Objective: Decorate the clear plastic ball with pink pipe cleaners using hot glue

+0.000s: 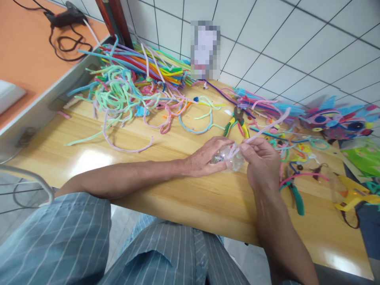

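Note:
My left hand (204,157) is wrapped round a clear, rounded plastic object (236,163), perhaps part of a bottle, and steadies it just above the table. Small coloured bits show through its wall. Between the thumb and fingers of my right hand (263,159) is a lilac pipe cleaner (271,128). One end of it sticks up to the right, while lilac strands lie across the plastic by my left fingers. Just beyond my hands, pliers with yellow and green handles (237,118) rest on the wood.
Bundled pipe cleaners (166,71) and a tangle of pale green ones (114,97) lie at the back left. A colourful pipe-cleaner figure (341,120) is against the tiled wall. Green-handled pliers (298,200) and a yellow glue gun (352,192) are on the right.

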Available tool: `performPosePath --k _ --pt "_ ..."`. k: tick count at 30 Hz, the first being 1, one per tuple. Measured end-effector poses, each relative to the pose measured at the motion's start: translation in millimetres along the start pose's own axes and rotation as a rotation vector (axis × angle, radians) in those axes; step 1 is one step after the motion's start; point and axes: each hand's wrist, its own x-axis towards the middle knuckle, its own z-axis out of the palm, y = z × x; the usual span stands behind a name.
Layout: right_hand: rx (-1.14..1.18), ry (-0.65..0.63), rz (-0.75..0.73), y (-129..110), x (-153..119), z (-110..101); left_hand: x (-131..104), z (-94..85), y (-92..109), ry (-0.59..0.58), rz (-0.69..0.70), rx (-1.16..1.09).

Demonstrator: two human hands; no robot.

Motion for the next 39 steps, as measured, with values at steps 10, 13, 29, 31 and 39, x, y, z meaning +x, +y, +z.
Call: performPosePath --k 10,13,29,31,39 --pt "0.034 0.038 -0.015 4.8 -1.5 2.6 2.3 -0.6 2.7 0.008 -0.073 -0.058" --pt "0.017 0.039 -0.01 5.0 -2.1 3.2 3.3 -1.4 6.4 0.015 -0.112 -0.077" --pt "-0.015 0.03 -0.038 10.0 -3.9 2.3 5.2 -0.7 13.5 0.039 -0.229 -0.164" --pt "0.0 0.031 -0.034 10.4 -4.2 2.3 4.4 0.0 15.2 0.046 -0.238 -0.17" --pt "-0.007 0.026 -0.016 15.5 -5.0 0.9 2.8 3.2 14.9 0.064 -0.242 -0.165"
